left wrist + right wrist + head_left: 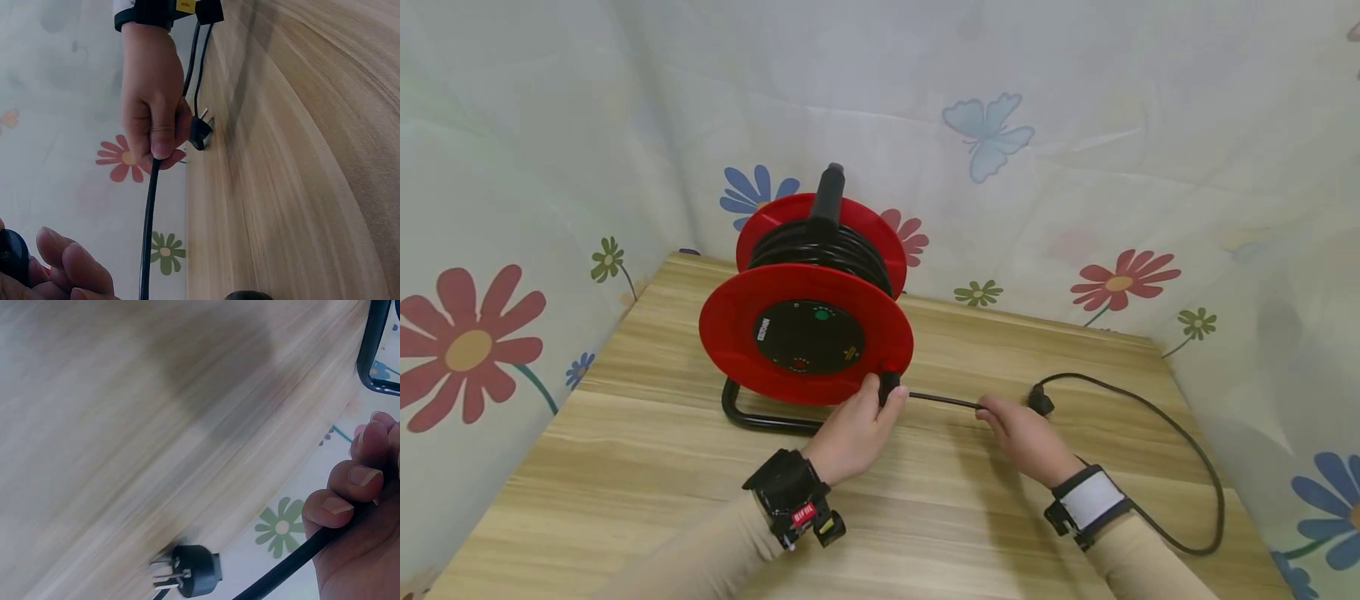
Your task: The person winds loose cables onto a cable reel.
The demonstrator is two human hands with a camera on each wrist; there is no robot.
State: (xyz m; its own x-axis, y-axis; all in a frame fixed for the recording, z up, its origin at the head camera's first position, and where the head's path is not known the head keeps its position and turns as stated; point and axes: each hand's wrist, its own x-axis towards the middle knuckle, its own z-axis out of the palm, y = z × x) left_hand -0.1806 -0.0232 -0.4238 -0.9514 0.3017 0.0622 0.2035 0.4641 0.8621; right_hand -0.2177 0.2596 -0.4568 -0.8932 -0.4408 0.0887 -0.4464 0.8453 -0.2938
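Note:
A red cable reel (730, 329) with black cable (820, 247) wound between its two discs stands on the wooden table. At the lower right of its front disc, my left hand (853, 432) grips the black crank knob (888, 384). To the right of it, my right hand (1030, 437) holds the loose cable (943, 401) between thumb and curled fingers. The cable stretches nearly straight from the reel's side to that hand. In the right wrist view it runs through the right palm, and the plug (197, 571) with its metal prongs lies beyond.
The cable's free end loops over the right of the table (647, 467), with the plug just past my right hand. A black tube stand (775, 422) supports the reel, and a black carrying handle (827, 204) rises above it. Flower-printed curtains (1112, 167) enclose the table's back and sides.

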